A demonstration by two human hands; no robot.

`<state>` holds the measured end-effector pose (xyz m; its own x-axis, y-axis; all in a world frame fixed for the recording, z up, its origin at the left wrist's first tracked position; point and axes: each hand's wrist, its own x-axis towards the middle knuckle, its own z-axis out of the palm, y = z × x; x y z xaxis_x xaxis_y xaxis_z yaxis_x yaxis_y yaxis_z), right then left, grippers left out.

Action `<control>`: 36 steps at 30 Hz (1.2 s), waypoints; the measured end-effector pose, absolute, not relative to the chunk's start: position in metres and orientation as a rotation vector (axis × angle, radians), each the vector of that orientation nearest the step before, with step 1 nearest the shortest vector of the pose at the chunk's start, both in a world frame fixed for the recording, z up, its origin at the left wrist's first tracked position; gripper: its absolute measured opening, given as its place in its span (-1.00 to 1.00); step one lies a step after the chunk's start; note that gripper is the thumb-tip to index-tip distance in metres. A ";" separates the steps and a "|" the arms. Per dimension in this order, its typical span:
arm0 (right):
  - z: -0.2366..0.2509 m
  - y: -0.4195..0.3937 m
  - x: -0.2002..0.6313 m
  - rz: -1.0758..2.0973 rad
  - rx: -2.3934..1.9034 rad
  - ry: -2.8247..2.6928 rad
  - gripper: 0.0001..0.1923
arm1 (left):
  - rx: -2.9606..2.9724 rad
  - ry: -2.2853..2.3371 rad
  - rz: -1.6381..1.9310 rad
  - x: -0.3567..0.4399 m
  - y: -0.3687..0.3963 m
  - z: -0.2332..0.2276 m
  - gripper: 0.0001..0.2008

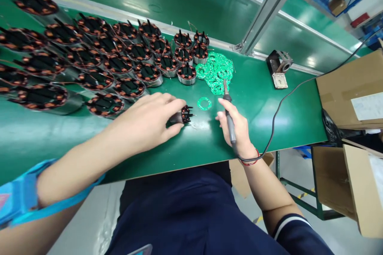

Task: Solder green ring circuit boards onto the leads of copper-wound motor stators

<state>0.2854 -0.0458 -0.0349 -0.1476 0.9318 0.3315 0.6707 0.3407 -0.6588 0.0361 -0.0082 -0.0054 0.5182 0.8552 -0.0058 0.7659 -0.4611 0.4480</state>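
My left hand [152, 121] is closed around a motor stator [183, 115] that lies on its side on the green bench, its black pins and copper windings facing right. Part of the stator is hidden by the fingers. In my right hand [236, 125] is a soldering iron [229, 121], its metal tip pointing up and away from me. Between the hands, slightly farther off, a single green ring-shaped circuit board [204, 104] lies flat. Just beyond the iron's tip spreads a pile of similar ring boards [220, 67].
Many upright stators [119, 63] crowd the left and back of the bench [167, 147]. A soldering iron stand [278, 67] sits at the back right. The iron's black cable [273, 121] loops rightward. Cardboard boxes [350, 83] stand at the right edge, beside a metal post [266, 12].
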 end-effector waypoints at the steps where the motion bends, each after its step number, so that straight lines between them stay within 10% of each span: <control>1: -0.034 -0.047 0.287 0.435 -1.416 -1.881 -0.64 | 2.452 1.316 0.221 0.038 -0.006 -0.003 -0.73; 10: -0.046 -0.054 0.286 0.532 -1.308 -1.517 -0.75 | 2.110 1.243 0.392 0.038 0.008 -0.022 -0.28; 36: -0.037 -0.053 0.283 0.714 -1.330 -1.450 -0.86 | 2.223 1.233 0.604 0.040 0.008 -0.025 -0.44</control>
<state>0.2834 -0.0528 -0.0371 0.1065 0.9553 0.2757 0.3642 0.2205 -0.9049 0.0403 0.0085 -0.0247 0.4856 0.8647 0.1287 0.6314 -0.4487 0.6324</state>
